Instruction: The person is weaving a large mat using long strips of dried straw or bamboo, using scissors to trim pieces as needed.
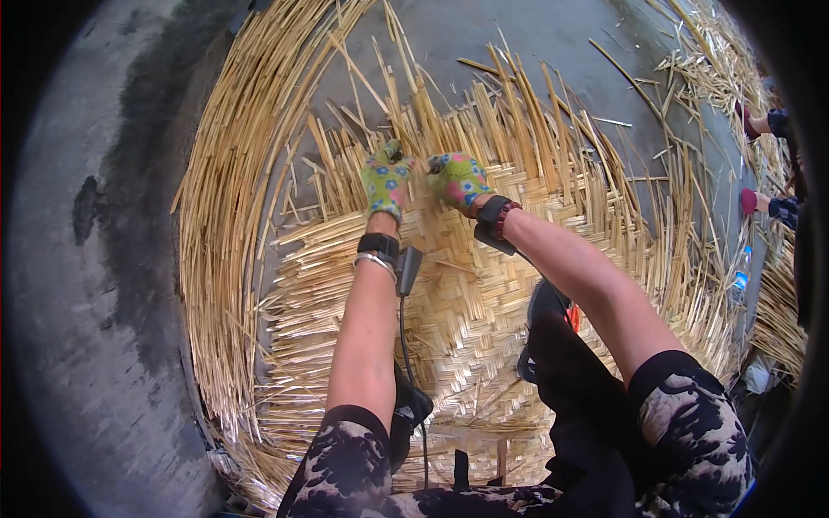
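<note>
I crouch on a woven mat of pale split reeds (466, 328), with loose ends fanning out along its far edge. My left hand (386, 180), in a green floral glove, is closed at that edge among the upright strips (423, 121). My right hand (456, 180), gloved alike, is closed just to its right, fingers curled down toward the weave. What either grips is hidden or blurred. Both wrists carry dark bands, and a cable hangs from the left one.
Long loose reeds (224, 233) lie along the left, beside stained concrete (95, 285). At the right are more reed piles (773, 311), a plastic bottle (741, 281) and other people's hands or feet in dark red coverings (749, 202). My dark-clad legs (570, 388) rest on the mat.
</note>
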`<action>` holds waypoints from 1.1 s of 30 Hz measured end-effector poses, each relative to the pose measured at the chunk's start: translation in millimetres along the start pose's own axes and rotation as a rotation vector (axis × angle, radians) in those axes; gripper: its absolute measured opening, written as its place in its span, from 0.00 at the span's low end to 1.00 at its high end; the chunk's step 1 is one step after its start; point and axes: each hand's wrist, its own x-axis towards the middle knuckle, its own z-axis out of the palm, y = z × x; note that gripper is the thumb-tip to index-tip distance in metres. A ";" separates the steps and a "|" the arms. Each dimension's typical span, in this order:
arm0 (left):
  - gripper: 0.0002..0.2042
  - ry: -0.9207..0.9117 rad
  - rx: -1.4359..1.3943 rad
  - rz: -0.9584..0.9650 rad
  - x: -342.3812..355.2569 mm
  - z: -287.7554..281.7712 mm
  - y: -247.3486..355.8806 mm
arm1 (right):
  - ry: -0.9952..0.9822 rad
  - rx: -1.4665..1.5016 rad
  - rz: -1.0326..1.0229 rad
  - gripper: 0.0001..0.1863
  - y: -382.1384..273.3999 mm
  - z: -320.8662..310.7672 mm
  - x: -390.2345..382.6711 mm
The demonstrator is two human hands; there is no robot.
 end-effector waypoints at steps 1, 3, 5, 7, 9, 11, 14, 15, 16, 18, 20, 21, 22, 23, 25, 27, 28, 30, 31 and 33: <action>0.17 0.076 0.194 0.147 -5.9 3.4 0.7 | 0.001 0.000 0.001 0.08 2.5 2.8 1.6; 0.17 0.097 0.320 0.165 -6.4 12.7 -4.2 | 0.025 0.011 0.093 0.08 11.6 10.9 6.4; 0.20 0.007 0.544 -0.005 -8.4 15.1 -2.2 | -0.005 0.050 0.097 0.09 7.9 8.0 5.2; 0.20 -0.022 0.472 -0.029 3.1 17.4 -17.1 | -0.031 0.089 0.102 0.09 6.5 6.6 4.8; 0.20 -0.100 0.329 -0.309 9.2 14.7 -21.4 | 0.006 0.010 0.078 0.14 5.5 6.3 5.6; 0.21 -0.107 0.569 0.090 14.4 10.5 -48.3 | 0.002 0.015 0.080 0.15 -2.3 7.0 7.8; 0.24 0.014 0.412 0.180 5.0 18.7 -40.2 | 0.019 -0.022 0.114 0.15 7.0 8.9 8.0; 0.23 -0.099 0.466 0.140 6.7 17.7 -30.4 | 0.035 -0.048 0.130 0.15 12.6 9.8 7.9; 0.23 -0.200 0.533 0.095 8.1 10.1 -26.1 | 0.032 -0.042 0.124 0.15 10.6 9.9 9.8; 0.21 -0.141 0.447 0.046 5.0 10.9 -26.7 | -0.067 -0.005 0.134 0.15 8.7 8.5 12.9; 0.23 -0.054 0.325 -0.019 4.2 14.2 -25.1 | -0.039 0.035 0.124 0.14 11.4 11.9 11.6; 0.23 -0.053 0.323 -0.022 5.3 13.3 -25.2 | -0.007 0.075 0.116 0.14 12.9 14.1 11.3; 0.24 -0.117 0.306 -0.124 5.9 13.5 -21.5 | -0.011 0.069 0.117 0.14 14.1 13.5 11.1; 0.25 -0.182 0.289 -0.226 5.6 14.2 -18.5 | -0.031 0.071 0.124 0.14 15.6 12.6 11.2; 0.26 -0.152 0.255 -0.218 5.6 15.6 -30.4 | -0.055 0.075 0.124 0.14 14.2 12.7 12.0; 0.28 -0.116 0.230 -0.209 5.8 10.4 -46.5 | -0.063 0.091 0.104 0.13 9.6 15.6 14.3; 0.28 -0.126 0.072 -0.101 3.8 8.3 -54.4 | -0.063 0.088 0.106 0.13 10.4 16.9 14.8; 0.29 -0.150 -0.129 0.047 -3.3 5.3 -68.8 | -0.185 0.045 0.076 0.11 11.2 20.8 17.5; 0.29 -0.157 -0.133 0.047 -7.3 6.0 -68.4 | -0.183 0.042 0.083 0.11 20.1 22.1 19.0; 0.24 -0.139 -0.947 -0.036 -13.8 5.1 -56.7 | -0.252 -0.265 -0.193 0.14 47.5 24.8 21.4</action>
